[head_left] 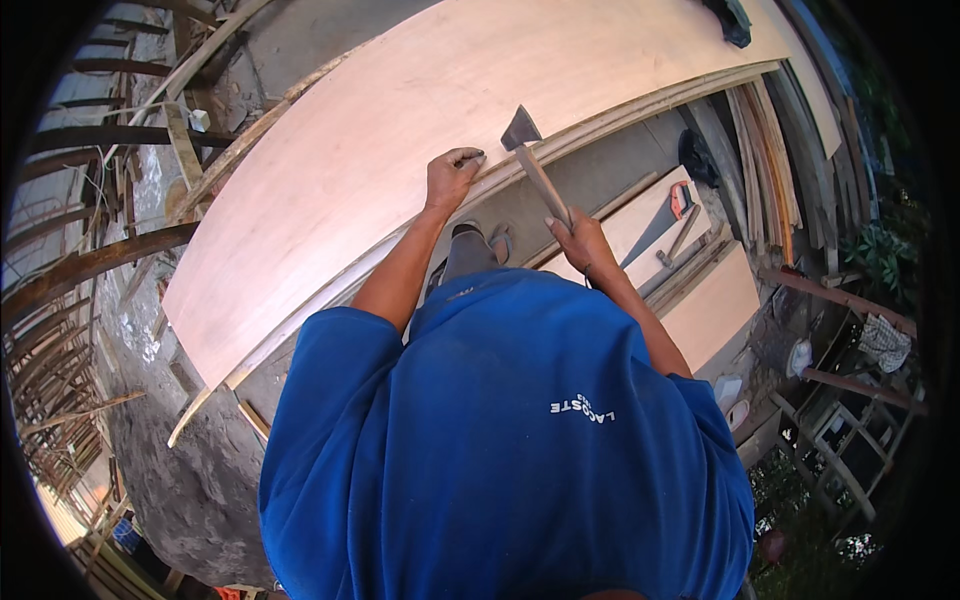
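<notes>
My right hand (582, 245) is wrapped round the wooden handle of a hatchet (545, 180). The hatchet's wide dark head is over the near edge of a large pale plywood sheet (330, 170). My left hand (455, 180) rests at the same edge, a little left of the hatchet head. Its fingers are pinched together, and whatever may be between them is too small to make out. The sheet has a long curved outline and stretches from the lower left to the upper right.
To the right, a handsaw (652, 228) with an orange handle and a hammer (680, 235) lie on a lower board (690, 195). Long planks (765, 160) are stacked at the far right. Curved wooden ribs (90, 260) stand at the left. A dark bundle (697, 158) lies near the saw.
</notes>
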